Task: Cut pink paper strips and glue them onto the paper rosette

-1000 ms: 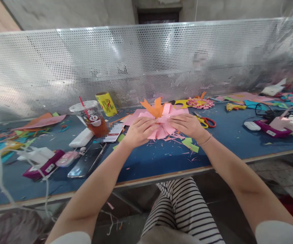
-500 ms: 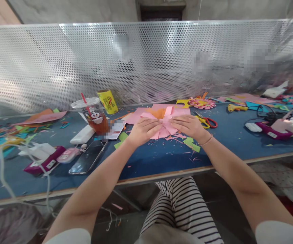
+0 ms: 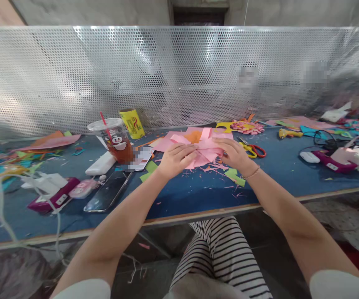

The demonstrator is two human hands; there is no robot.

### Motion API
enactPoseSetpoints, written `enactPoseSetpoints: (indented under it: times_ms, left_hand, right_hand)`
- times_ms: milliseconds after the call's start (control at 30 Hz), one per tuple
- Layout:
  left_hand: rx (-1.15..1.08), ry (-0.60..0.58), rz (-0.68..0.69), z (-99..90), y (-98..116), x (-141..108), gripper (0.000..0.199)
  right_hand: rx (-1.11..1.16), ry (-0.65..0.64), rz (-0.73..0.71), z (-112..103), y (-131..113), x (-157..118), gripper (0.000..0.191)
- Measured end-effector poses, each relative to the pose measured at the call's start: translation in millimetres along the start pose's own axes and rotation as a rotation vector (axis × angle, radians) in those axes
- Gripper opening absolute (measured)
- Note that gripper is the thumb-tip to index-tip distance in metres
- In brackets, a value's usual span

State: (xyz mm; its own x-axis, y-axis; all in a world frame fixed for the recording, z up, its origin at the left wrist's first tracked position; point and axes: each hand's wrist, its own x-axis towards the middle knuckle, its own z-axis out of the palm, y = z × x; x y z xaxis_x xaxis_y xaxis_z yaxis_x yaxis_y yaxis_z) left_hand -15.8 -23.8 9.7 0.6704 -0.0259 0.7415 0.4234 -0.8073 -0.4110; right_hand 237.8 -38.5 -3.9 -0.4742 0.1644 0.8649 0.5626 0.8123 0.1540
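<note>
Folded pink paper (image 3: pixel 208 150), with bent strips standing up from it, lies between my two hands over the middle of the table. My left hand (image 3: pixel 179 158) grips its left side, fingers bent over the paper and thumb hidden. On the right side my right hand (image 3: pixel 233 154) has its fingers curled around the paper's edge. An orange paper piece (image 3: pixel 193 136) lies just behind, on flat pink sheets (image 3: pixel 162 144). Scissors with red and yellow handles (image 3: pixel 257 151) rest right of my right hand. Green paper scraps (image 3: pixel 235 176) and thin pink shreds lie in front.
A drink cup with a red straw (image 3: pixel 118 143), a yellow can (image 3: pixel 132 124), a white box-shaped item (image 3: pixel 101 163) and a phone (image 3: pixel 107 193) stand or lie to the left. Purple power strips (image 3: pixel 54 195) with cables flank both sides. A perforated metal screen (image 3: pixel 185 79) runs behind.
My right hand has lifted slightly and curled its fingers around the paper's edge. The pink strips have shifted and spread, with one now rising at the left. My left hand has hardly moved.
</note>
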Motion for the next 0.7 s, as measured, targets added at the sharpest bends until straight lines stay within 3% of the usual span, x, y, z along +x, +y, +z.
enactPoseSetpoints:
  times_ms: [167, 367, 433, 533, 633, 700]
  left_hand:
    - [0.100, 0.096, 0.022, -2.1, -4, -2, 0.018]
    - [-0.003, 0.052, -0.114, -3.2, -8, -3, 0.013]
    - [-0.117, 0.094, -0.236, 1.5, -6, -3, 0.014]
    - [-0.361, 0.182, -0.552, 12.0, 0, -2, 0.019]
    - [-0.695, 0.268, -0.854, 21.2, 6, 1, 0.038]
    - [-0.920, 0.297, -0.942, 24.1, 8, 2, 0.052]
  right_hand:
    - [-0.044, 0.243, 0.023, 3, 6, 3, 0.058]
    - [-0.019, 0.267, 0.245, 2, 15, 3, 0.060]
    - [0.071, 0.290, 0.342, 4, 17, 3, 0.061]
    - [0.333, 0.291, 0.535, 13, 18, 3, 0.060]
    - [0.667, 0.220, 0.698, 22, 16, 4, 0.053]
    - [0.828, 0.184, 0.740, 27, 15, 4, 0.046]
